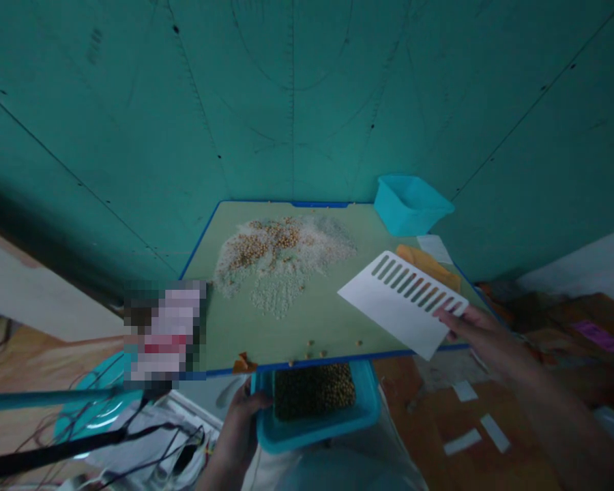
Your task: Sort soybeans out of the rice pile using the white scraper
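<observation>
My left hand (243,423) grips the left rim of a blue plastic tub (317,440) below the table's front edge. Inside the tub lie tan beans (339,387) on the right and small dark green grains (297,395) on the left. My right hand (468,324) is closed on the corner of a white slotted scraper sheet (393,307), tilted over the right part of the table. To its left, tan soybean-like beans (253,245) are spread among whitish translucent grains (279,293) on the pale green tabletop (322,300). A few stray beans (322,354) lie near the front edge.
A second blue tub (414,208) stands at the table's back right corner. Beside it are an orange cloth (430,266) and a white paper (434,248). A green wall (291,102) rises behind. Cables (158,436) and a blue stool (89,416) are at lower left.
</observation>
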`<move>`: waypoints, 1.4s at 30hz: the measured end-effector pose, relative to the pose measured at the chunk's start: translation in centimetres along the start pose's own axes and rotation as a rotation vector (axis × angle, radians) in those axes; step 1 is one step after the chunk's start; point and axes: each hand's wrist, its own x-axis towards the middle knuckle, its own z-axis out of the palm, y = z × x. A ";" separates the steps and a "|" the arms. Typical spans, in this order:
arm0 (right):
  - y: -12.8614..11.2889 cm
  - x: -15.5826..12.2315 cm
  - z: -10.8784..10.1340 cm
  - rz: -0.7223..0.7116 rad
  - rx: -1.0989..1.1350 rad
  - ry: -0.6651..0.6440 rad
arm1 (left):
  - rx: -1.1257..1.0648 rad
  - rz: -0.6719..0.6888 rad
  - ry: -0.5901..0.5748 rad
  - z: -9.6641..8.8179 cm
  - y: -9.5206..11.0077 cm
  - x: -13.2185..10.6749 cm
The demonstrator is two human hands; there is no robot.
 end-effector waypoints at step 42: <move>-2.1 0.1 5.9 0.067 0.147 -0.571 | 0.057 0.026 0.034 -3.1 1.9 -1.1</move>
